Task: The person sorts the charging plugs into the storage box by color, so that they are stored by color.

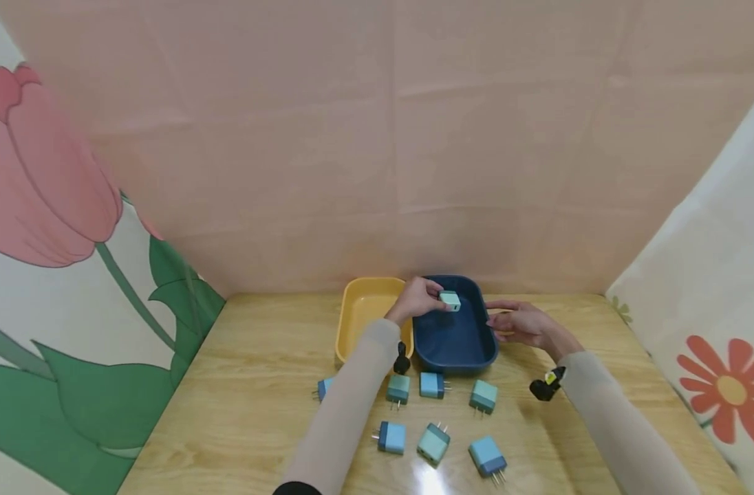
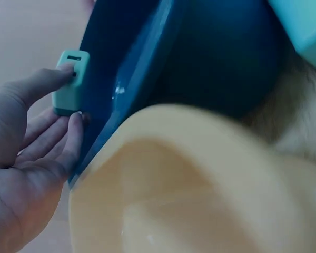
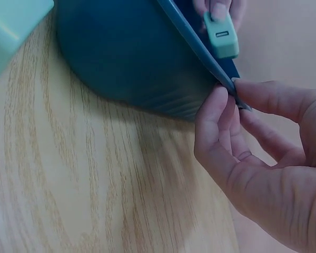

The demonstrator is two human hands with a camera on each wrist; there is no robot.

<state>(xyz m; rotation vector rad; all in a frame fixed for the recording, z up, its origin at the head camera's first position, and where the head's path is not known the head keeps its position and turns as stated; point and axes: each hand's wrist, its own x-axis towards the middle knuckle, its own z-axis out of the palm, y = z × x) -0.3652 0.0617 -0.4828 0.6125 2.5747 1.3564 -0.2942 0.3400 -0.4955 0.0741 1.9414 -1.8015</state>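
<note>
My left hand (image 1: 416,300) pinches a mint-green USB charger (image 1: 450,300) between thumb and fingers, over the far part of the navy tray (image 1: 454,363). In the left wrist view the charger (image 2: 70,87) shows port slots on its face, with the thumb pressed on that face. My right hand (image 1: 525,325) is at the tray's right side. The right wrist view has its thumb and fingers (image 3: 213,113) pinching the tray's rim (image 3: 192,45).
A yellow tray (image 1: 343,323) stands against the navy tray's left side. Several two-tone blue chargers (image 1: 392,437) and green chargers (image 1: 434,444) lie scattered on the wooden table (image 1: 253,399) in front, metal prongs showing. A beige cloth backdrop (image 1: 377,137) rises behind.
</note>
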